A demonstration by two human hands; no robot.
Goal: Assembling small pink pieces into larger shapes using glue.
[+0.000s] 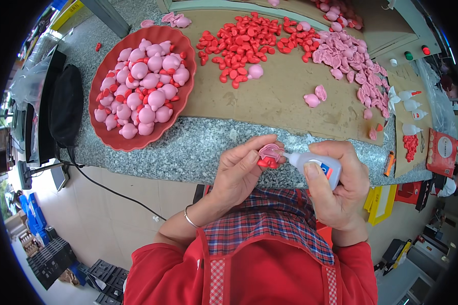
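At lower centre, the left hand pinches a pink-and-red toy piece while the right hand, clamped on a glue bottle, aims its nozzle leftward, touching the piece.

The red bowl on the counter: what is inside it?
The red bowl holds a heap of pink rounded toy pieces with small red parts among them. The bowl's bottom is covered by the heap.

The left hand covers most of the small pink and red plastic piece it pinches. The right hand hides the lower body of the small white squeeze bottle. At twelve o'clock, the scattered pink plastic shells run off the frame.
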